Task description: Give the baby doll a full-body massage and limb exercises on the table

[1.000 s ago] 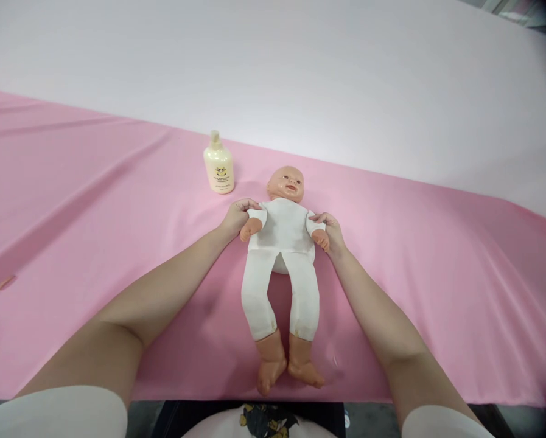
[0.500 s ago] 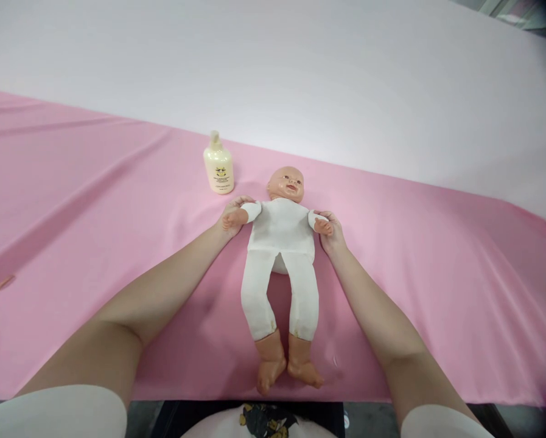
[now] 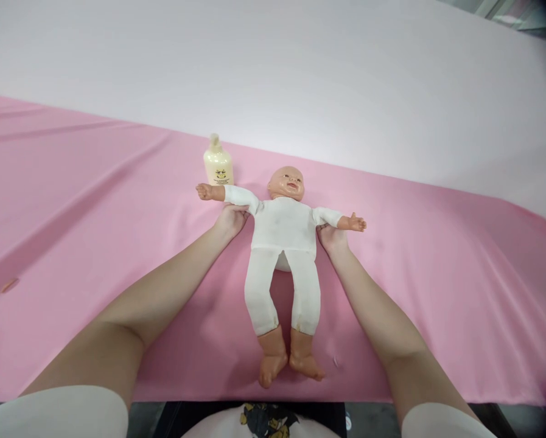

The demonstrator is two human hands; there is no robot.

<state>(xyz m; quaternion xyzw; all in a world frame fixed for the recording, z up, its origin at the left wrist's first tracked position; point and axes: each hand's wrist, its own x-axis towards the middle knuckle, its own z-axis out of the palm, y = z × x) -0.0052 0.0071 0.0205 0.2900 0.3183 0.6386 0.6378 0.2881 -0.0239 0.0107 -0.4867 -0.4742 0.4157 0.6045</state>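
1. The surface [image 3: 419,286] is covered with creased pink cloth.
2. A doll [image 3: 283,228] lies face-up, feet toward the near edge.
3. A cream bottle [image 3: 218,165] stands upright near the doll's head.

So there's a baby doll [image 3: 285,228] in a white suit lying face up on a pink cloth [image 3: 117,274], arms flung out wide, bare feet toward the person. Left hand [image 3: 231,220] is tucked in at the doll's shoulder on that side, right hand [image 3: 333,238] sits under the doll's other arm; fingers partly hidden there, so can't really tell how firm either grip is. A cream pump bottle [image 3: 218,164] stands upright to the left of the doll's head, its base blocked by the doll's outstretched arm. Way off left of the doll there's a little reddish strip [image 3: 10,285], and past its head, a white surface [image 3: 273,73].
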